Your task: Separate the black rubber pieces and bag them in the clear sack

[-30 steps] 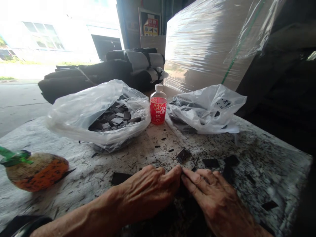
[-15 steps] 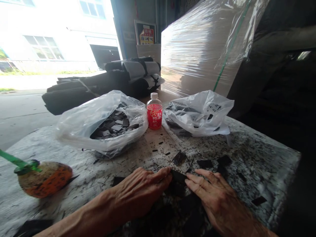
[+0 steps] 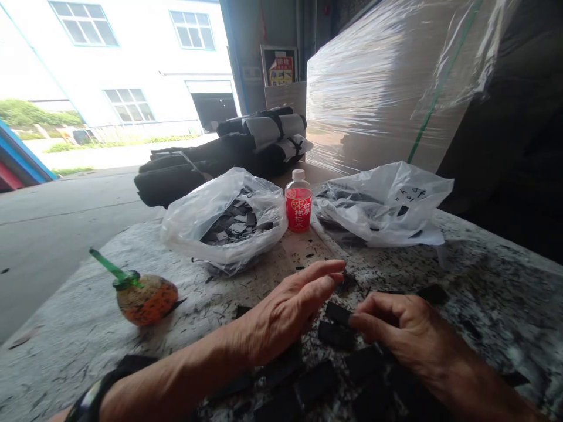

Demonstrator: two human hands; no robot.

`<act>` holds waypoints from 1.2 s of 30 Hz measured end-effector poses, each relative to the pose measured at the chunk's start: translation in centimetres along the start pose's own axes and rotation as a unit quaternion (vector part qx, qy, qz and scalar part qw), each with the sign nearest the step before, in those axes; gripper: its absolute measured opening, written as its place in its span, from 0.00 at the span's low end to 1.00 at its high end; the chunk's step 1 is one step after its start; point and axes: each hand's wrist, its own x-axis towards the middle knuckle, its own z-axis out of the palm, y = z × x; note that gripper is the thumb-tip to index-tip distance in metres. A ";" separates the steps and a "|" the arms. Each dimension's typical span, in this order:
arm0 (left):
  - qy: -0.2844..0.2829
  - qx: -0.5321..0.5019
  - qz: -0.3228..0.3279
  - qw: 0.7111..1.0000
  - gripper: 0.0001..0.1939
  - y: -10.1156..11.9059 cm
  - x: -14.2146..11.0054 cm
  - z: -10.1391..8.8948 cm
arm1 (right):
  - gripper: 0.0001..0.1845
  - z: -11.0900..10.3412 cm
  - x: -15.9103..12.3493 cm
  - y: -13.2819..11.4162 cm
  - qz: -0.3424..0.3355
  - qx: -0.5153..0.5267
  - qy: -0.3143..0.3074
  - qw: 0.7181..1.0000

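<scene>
My right hand (image 3: 402, 331) is curled over the speckled table (image 3: 79, 328), pinching a small black piece (image 3: 338, 312) between thumb and fingertips. My left hand (image 3: 292, 308) hovers just left of it, fingers stretched out and apart, holding nothing. Several more black pieces (image 3: 316, 381) lie on the table under and in front of both hands.
A clear bag of dark cut pieces (image 3: 229, 225) sits mid-table, a red-labelled bottle (image 3: 298, 202) beside it, and a second plastic bag (image 3: 387, 202) to the right. An orange round cup with a green straw (image 3: 143, 296) stands at left. Black rolls (image 3: 211, 155) and a wrapped pallet (image 3: 387, 82) stand behind.
Both hands lay flat on the pieces before. Now my right hand has picked up one black piece, my left hand has lifted with fingers extended, and the camera has turned left.
</scene>
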 end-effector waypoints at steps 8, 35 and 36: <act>-0.041 -0.118 -0.028 0.992 0.27 -0.9 1.4 1.7 | 0.10 1.4 0.9 -2.7 -0.070 0.163 -0.042 0.983; -0.032 0.212 0.005 0.977 0.10 -3.0 4.3 -0.2 | 0.09 -1.0 4.7 2.2 0.046 0.177 0.029 0.983; -0.012 0.253 0.012 0.967 0.11 -3.0 4.4 -0.4 | 0.10 -1.1 5.2 2.6 0.048 0.171 0.043 0.983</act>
